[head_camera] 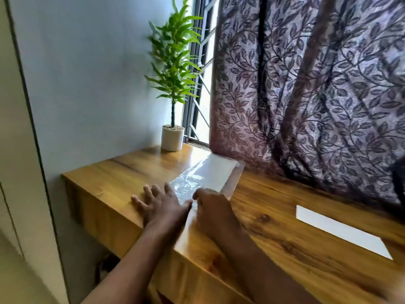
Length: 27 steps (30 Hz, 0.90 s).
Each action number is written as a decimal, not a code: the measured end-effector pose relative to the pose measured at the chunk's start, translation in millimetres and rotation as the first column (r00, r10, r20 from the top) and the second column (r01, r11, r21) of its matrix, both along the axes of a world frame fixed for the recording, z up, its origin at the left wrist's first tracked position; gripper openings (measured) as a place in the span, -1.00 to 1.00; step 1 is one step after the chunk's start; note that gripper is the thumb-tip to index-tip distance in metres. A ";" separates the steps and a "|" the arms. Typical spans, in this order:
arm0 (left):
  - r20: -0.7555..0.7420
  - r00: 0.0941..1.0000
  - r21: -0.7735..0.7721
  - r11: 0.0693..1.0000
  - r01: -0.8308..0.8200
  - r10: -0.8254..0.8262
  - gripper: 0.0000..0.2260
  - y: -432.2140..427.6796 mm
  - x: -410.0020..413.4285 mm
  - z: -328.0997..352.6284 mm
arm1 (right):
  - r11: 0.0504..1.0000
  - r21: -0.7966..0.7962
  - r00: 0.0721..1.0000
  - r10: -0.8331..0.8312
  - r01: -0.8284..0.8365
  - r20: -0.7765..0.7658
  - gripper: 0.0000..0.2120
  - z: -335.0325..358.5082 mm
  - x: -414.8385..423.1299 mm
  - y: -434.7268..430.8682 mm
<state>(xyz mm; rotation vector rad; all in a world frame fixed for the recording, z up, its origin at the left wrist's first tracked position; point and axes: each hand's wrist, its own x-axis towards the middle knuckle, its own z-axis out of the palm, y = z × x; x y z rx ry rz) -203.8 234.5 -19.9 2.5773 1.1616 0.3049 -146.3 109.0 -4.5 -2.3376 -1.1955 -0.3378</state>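
Note:
A clear plastic sleeve [206, 175] with a white sheet inside lies flat on the wooden table [274, 220], near the curtain. My left hand [160, 204] lies flat on the wood with its fingers spread, and its thumb touches the sleeve's near left corner. My right hand [213, 205] rests on the sleeve's near edge with its fingers curled down at the plastic. Whether those fingers pinch the edge is hidden by the back of the hand.
A white paper sheet [341, 230] lies on the table to the right. A potted green plant [172, 137] stands at the far left corner by the window [201, 88]. A dark leaf-patterned curtain [306, 84] hangs behind the table. The table's left edge is beside my left hand.

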 end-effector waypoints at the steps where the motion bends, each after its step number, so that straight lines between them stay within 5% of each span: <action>1: -0.006 1.000 -0.007 1.000 0.009 -0.009 -0.12 2.5 0.3 0.3 | 0.998 -0.060 1.000 -0.008 0.007 -0.016 -0.83 -2.4 1.1 11.0; 7: 0.013 0.999 -0.035 0.998 0.050 -0.050 -0.26 5.8 -0.1 -1.4 | 0.956 -0.294 0.985 -0.047 -0.003 -0.164 -0.75 1.1 2.3 41.3; 13: 0.012 0.997 -0.036 0.997 0.074 -0.073 -0.29 6.0 -0.6 -1.3 | 0.921 -0.384 0.983 -0.122 0.060 -0.139 -0.72 9.6 22.2 54.1; 19: 0.013 0.998 -0.033 0.998 0.060 -0.060 -0.33 5.9 1.4 -0.7 | 0.855 -0.506 0.951 -0.242 0.115 -0.193 -0.48 14.8 32.4 65.1; 23: 0.026 0.999 -0.028 0.999 0.043 -0.043 -0.37 3.7 2.6 0.6 | 0.834 -0.542 0.963 -0.221 0.104 -0.156 -0.62 14.6 36.7 67.6; 27: 0.020 0.999 -0.020 0.999 0.048 -0.048 -0.31 4.1 1.1 0.2 | 0.891 -0.407 0.977 -0.210 0.201 0.025 -0.81 14.3 28.5 65.5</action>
